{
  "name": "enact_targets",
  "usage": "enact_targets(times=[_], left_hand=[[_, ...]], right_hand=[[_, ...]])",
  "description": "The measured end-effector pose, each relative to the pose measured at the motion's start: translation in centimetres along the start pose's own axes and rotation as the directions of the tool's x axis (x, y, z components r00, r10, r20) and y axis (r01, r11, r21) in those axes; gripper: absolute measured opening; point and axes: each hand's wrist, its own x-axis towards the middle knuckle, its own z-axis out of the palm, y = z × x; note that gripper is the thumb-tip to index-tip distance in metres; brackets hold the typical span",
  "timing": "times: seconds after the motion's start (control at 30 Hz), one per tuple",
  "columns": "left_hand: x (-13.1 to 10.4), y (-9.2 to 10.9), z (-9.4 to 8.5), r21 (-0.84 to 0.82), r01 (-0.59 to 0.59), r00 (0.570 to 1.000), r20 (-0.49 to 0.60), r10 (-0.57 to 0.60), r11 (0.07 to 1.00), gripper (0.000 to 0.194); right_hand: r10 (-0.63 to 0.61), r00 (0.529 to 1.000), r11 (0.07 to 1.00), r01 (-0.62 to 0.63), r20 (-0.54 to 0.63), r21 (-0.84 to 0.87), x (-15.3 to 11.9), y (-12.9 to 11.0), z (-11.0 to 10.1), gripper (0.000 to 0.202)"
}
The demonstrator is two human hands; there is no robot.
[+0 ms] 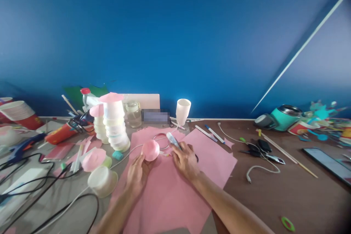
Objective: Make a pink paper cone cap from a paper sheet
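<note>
My left hand [138, 172] holds a small cup topped with a pink paper disc [150, 150] between thumb and fingers. My right hand [186, 159] is wrapped round a white and pale-blue pen-shaped tool [172, 139], its narrow end pointing down near the disc. A small gap shows between tool and disc. Under both hands lie pink paper sheets [167, 197]. To the left stand stacked white paper cups [113, 119], with a pink disc [112, 97] on top. Nearer my left arm, a white cup [102, 181] lies tilted.
A white cup [182, 111] and a glass jar [133, 114] stand by the wall. Dark cables [49, 175] and a blue glue gun [26, 147] lie at left. At right are markers [215, 134], scissors [274, 158], a phone [330, 164] and a teal mug [286, 117].
</note>
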Motion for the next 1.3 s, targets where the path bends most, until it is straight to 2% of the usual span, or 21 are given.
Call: enact_targets(times=[0.23, 0.37, 0.43, 0.5, 0.63, 0.73, 0.77, 0.83, 0.87, 0.9, 1.07, 1.2, 1.3], left_hand=[[-0.2, -0.4, 0.0, 0.023, 0.018, 1.000, 0.025, -0.018, 1.000, 0.017], [-0.2, -0.6, 0.0, 0.006, 0.025, 0.999, 0.046, -0.025, 1.000, 0.019], [-0.2, -0.7, 0.1, 0.005, 0.028, 0.998, 0.057, -0.028, 1.000, 0.023], [-0.3, -0.8, 0.1, 0.010, 0.030, 0.998, 0.056, -0.031, 0.999, 0.027], [-0.5, -0.7, 0.2, -0.016, 0.030, 0.998, 0.051, -0.029, 0.999, 0.030], [-0.4, -0.7, 0.2, -0.047, 0.017, 0.999, 0.038, -0.015, 0.999, 0.022], [-0.3, -0.7, 0.1, -0.053, 0.015, 1.000, 0.026, -0.014, 0.998, 0.018], [-0.1, -0.7, 0.0, -0.056, 0.015, 1.000, -0.005, -0.015, 0.998, 0.010], [0.0, -0.7, -0.1, -0.053, 0.015, 1.000, -0.026, -0.016, 0.998, 0.007], [0.1, -0.7, -0.2, -0.049, 0.016, 0.999, -0.045, -0.019, 0.999, 0.007], [0.5, -0.6, -0.5, -0.013, 0.035, 0.993, -0.114, -0.036, 0.999, 0.015], [0.7, -0.7, -0.7, 0.018, 0.010, 0.997, -0.071, -0.009, 1.000, 0.017], [0.8, -0.8, -0.8, 0.063, 0.003, 0.999, -0.039, 0.000, 0.998, 0.022]], right_hand=[[0.014, 0.992, 0.994, 0.000, 0.124, -0.111, -0.5, -1.2, 0.6, 0.030], [0.026, 0.985, 0.996, -0.012, 0.173, -0.083, -0.4, -1.2, 0.1, 0.028], [0.031, 0.989, 0.999, -0.025, 0.145, -0.037, -0.3, -0.9, -0.3, 0.022], [0.050, 0.996, 0.998, -0.053, 0.069, 0.040, -0.2, -0.5, -0.5, 0.018], [0.047, 0.994, 0.973, -0.024, -0.096, 0.228, 0.4, 0.9, -0.4, 0.022], [0.036, 0.990, 0.978, -0.006, -0.138, 0.206, 1.7, 1.7, -0.1, 0.027], [0.047, 0.992, 0.986, -0.028, -0.114, 0.164, 2.4, 1.9, 0.1, 0.032], [0.101, 0.993, 0.995, -0.100, 0.055, -0.017, 4.3, 1.9, 0.3, 0.043], [0.159, 0.972, 0.980, -0.134, 0.175, -0.146, 5.4, 1.9, 0.5, 0.047], [0.184, 0.959, 0.971, -0.144, 0.216, -0.191, 6.6, 1.9, 0.7, 0.048], [0.200, 0.908, 0.955, -0.096, 0.367, -0.280, 11.6, 2.2, 2.6, 0.053], [0.184, 0.888, 0.957, -0.064, 0.422, -0.284, 13.6, 2.7, 4.2, 0.038], [0.205, 0.880, 0.961, -0.098, 0.429, -0.258, 14.6, 3.1, 4.8, 0.036]])
